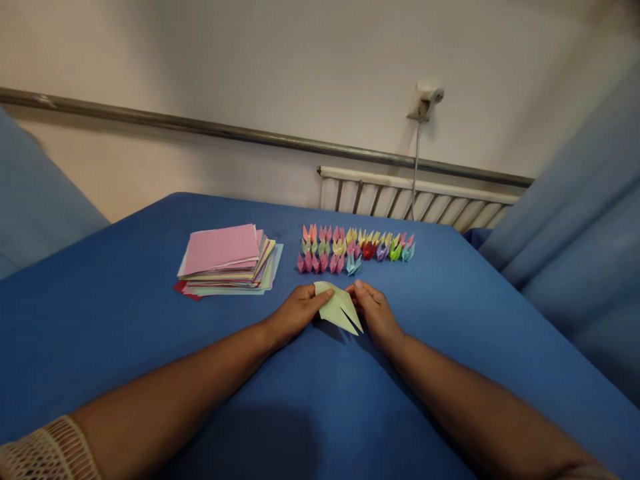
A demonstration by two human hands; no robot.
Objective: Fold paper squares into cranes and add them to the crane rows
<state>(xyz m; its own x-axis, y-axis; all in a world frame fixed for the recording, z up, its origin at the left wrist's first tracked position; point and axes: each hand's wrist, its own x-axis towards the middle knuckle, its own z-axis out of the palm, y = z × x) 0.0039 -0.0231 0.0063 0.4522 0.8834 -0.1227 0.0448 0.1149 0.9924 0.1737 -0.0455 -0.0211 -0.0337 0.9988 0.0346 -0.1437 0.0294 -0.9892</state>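
A pale green folded paper [337, 308] with two pointed flaps lies on the blue table [125, 320] between my hands. My left hand [299, 310] pinches its left upper corner with closed fingers. My right hand [374, 311] grips its right upper edge, fingers curled. Just beyond my hands stand rows of several small folded paper cranes [353, 250] in pink, yellow, red, green and blue.
A stack of coloured square paper sheets [227, 261], pink on top, lies at the left of the cranes. Behind the table run a wall rail [250, 133], a radiator [415, 197] and a wall socket with a cord [424, 101]. Blue fabric [580, 227] hangs on the right.
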